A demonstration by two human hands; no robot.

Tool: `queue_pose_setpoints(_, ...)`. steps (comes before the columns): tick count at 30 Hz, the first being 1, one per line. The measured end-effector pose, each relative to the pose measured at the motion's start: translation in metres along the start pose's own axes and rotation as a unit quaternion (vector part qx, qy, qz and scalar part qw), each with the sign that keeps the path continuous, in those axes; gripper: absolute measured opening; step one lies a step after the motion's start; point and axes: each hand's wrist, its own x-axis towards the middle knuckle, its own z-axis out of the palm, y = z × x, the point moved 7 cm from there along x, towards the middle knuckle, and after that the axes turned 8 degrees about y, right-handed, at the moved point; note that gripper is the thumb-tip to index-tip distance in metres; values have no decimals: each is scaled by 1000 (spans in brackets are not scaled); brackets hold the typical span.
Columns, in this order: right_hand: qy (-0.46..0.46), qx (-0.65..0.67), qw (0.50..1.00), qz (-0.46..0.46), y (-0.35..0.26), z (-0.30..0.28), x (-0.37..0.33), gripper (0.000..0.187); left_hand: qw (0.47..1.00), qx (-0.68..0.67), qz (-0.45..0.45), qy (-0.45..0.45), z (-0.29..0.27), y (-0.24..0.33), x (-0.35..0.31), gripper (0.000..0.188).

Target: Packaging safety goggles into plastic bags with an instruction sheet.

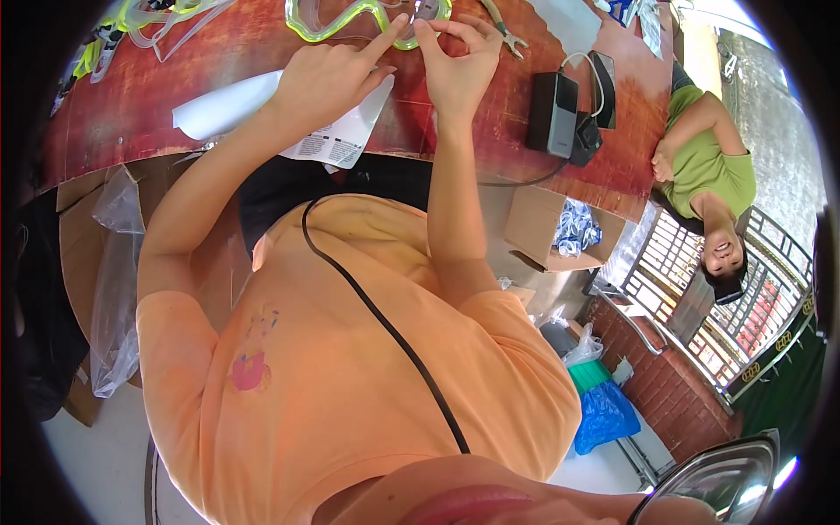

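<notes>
A pair of goggles (306, 32) with a lime-green, see-through frame lies at the table's far edge of the view, cut off by the top of the picture. My left hand (328, 77) reaches over from the left, its index finger stretched out to the frame and its thumb apart. On the other side, my right hand (462, 68) has thumb and index finger closed together at the frame's right part, the other fingers loosely bent. Any small part between those fingertips is too small to make out. Beneath my left wrist lies a white printed sheet (337, 144).
Pliers (507, 33) lie right of my right hand. Farther right are a black power bank (551, 114), a cable and a phone (604, 80). More clear-and-lime goggles (144, 19) lie upper left. A person in green (710, 149) leans at the table's right edge. Cardboard boxes (534, 223) stand below.
</notes>
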Motion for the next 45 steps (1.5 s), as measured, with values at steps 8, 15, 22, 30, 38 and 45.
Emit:
queue_pose_setpoints(8,36,-6,999,-19,-10,4,-9,15,989,60,-57,-121,28,-23,-22,74)
queue_pose_setpoints(15,38,-17,999,-7,1,13,-5,16,984,55,-64,-160,12,-26,-9,74)
queue_pose_setpoints(22,33,-27,999,5,8,15,0,16,975,81,-92,-185,13,-31,2,71)
queue_pose_setpoints(30,23,-6,1000,-8,0,19,7,12,971,101,-90,-199,13,-35,13,70)
queue_pose_setpoints(38,25,28,999,0,17,17,3,32,992,86,-40,-84,16,-30,11,72)
queue_pose_setpoints(45,-26,133,989,57,11,45,25,46,988,112,-31,-97,25,-42,5,79)
